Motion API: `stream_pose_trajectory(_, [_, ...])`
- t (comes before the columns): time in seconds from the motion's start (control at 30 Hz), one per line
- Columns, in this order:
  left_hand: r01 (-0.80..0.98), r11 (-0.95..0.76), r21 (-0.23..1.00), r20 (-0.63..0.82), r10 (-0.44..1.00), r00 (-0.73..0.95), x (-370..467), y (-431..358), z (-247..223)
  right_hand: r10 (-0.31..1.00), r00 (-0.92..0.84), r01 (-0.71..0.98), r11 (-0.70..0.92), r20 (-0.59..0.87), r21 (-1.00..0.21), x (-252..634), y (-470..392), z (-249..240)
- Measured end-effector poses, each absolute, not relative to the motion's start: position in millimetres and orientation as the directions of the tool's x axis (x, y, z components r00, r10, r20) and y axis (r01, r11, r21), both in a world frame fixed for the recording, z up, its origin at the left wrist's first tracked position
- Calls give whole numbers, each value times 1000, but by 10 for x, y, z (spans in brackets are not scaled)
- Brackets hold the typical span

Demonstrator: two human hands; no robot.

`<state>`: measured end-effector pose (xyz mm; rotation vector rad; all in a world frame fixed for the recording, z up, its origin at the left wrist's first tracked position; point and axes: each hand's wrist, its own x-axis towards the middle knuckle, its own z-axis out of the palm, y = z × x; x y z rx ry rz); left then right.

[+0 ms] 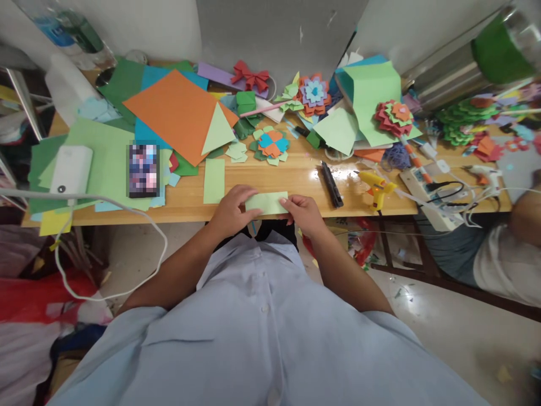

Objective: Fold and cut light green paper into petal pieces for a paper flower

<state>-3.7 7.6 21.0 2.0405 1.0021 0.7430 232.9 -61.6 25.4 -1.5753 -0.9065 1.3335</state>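
A light green paper strip (pixel 266 204) stretches between my two hands at the table's front edge. My left hand (pixel 234 208) pinches its left end between thumb and fingers. At the other end, my right hand (pixel 303 212) grips the paper, its thumb on top. Just beyond my left hand a second light green paper strip (pixel 214 180) lies flat on the wood. To the right of my hands rests a black pen-shaped tool (pixel 332 184), perhaps a cutter, and past it a yellow glue gun (pixel 376 189).
Coloured sheets, including an orange sheet (pixel 177 115), cover the table (pixel 279 172) at the back left, near a phone (pixel 144 170) and a white power bank (pixel 71 169) with a cable. Paper flowers (pixel 270 144) stand behind. A power strip (pixel 429 197) lies right, beside another person's arm (pixel 526 217).
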Motion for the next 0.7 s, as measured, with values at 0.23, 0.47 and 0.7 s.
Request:
stream_pose_trajectory(0.23, [383, -603, 700, 205, 684, 700, -16, 19, 231, 907, 214, 51, -381, -362, -923, 2306, -603, 266])
stream_pose_trajectory(0.47, [514, -421, 748, 126, 849, 513, 65, 95, 165, 902, 298, 119, -359, -312, -926, 2298, -652, 227])
stream_pose_trajectory(0.7, [627, -525, 576, 99, 806, 583, 105, 400, 136, 885, 46, 723, 290, 463, -627, 2370, -891, 94])
